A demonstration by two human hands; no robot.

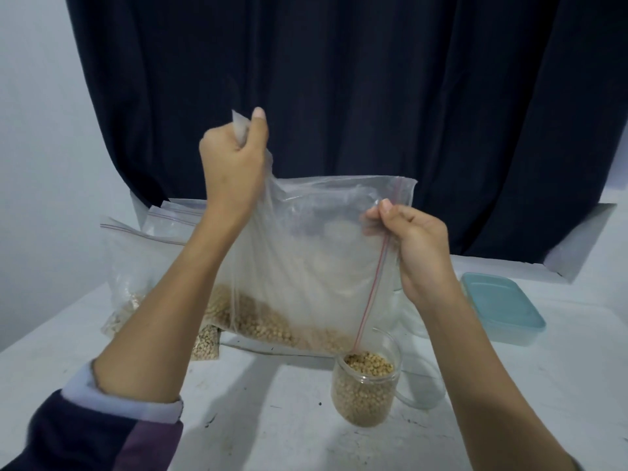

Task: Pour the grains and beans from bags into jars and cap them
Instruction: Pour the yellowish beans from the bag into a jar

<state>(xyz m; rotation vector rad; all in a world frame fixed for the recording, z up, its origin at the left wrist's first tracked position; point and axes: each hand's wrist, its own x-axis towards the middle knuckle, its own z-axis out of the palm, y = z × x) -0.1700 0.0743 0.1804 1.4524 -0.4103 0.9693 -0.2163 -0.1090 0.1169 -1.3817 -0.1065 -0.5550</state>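
A clear zip bag (306,253) with a red seal line hangs tilted above the table, tan beans (272,329) pooled along its lower edge. My left hand (234,161) grips the bag's raised bottom corner, high at the left. My right hand (418,246) pinches the zip edge on the right. The bag's low mouth corner sits just over a clear plastic jar (365,389), which is nearly full of the same beans and has no cap on.
More zip bags of grains (125,283) lie at the back left of the white table (272,419). A teal-lidded container (503,307) sits at the right. Another clear jar (421,372) stands behind the filled one. A dark curtain hangs behind.
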